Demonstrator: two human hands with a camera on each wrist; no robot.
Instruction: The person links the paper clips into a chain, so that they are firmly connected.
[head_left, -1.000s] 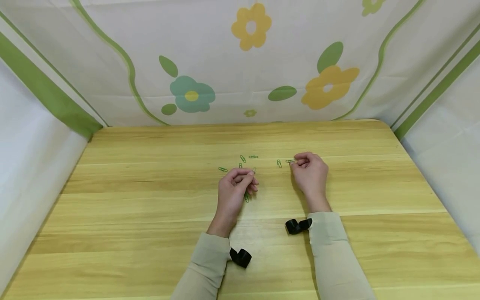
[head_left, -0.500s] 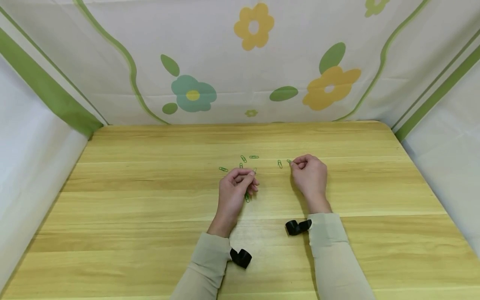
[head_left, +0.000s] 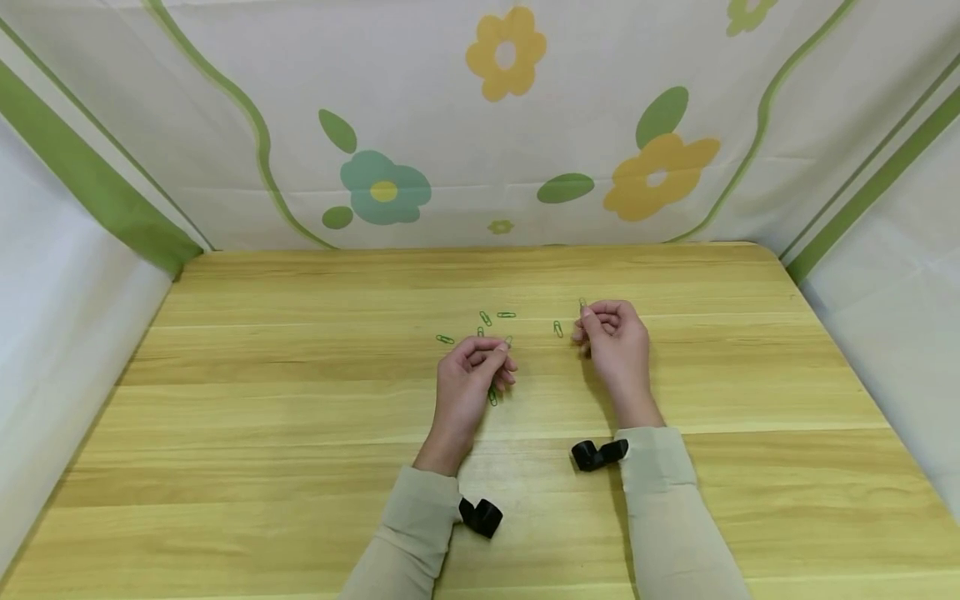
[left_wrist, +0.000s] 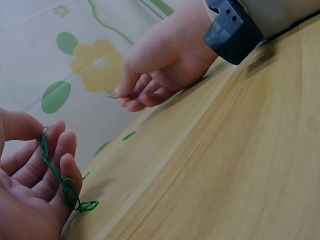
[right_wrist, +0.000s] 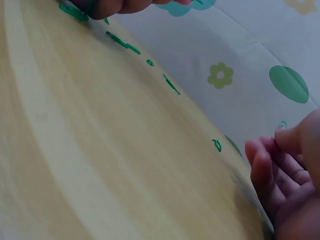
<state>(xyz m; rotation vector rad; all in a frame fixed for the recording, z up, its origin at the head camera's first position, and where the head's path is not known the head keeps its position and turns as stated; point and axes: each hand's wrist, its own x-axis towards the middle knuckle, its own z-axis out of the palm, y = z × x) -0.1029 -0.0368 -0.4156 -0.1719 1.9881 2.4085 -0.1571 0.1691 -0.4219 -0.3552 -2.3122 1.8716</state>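
Between thumb and finger, my left hand (head_left: 467, 379) pinches the end of a chain of green paper clips (left_wrist: 43, 149). The chain hangs down across its fingers in the left wrist view, and its lower end lies near the tabletop. To the right, my right hand (head_left: 621, 350) holds a single green paper clip (head_left: 582, 303) by thumb and fingertip, its free end pointing up. That hand appears raised a little off the wood. One loose paper clip (head_left: 558, 329) lies just left of it. Part of the chain is hidden behind my left hand in the head view.
Several more green paper clips (head_left: 506, 315) lie scattered beyond my left hand, one paper clip (head_left: 445, 339) farthest left. The wooden table (head_left: 225, 400) ends at a white floral curtain (head_left: 450, 125). Black wrist cameras (head_left: 481, 517) jut from both sleeves.
My right hand has picked the paper clip up from the table and turned it from lying flat to pointing upward. My left hand stays in place with the chain.
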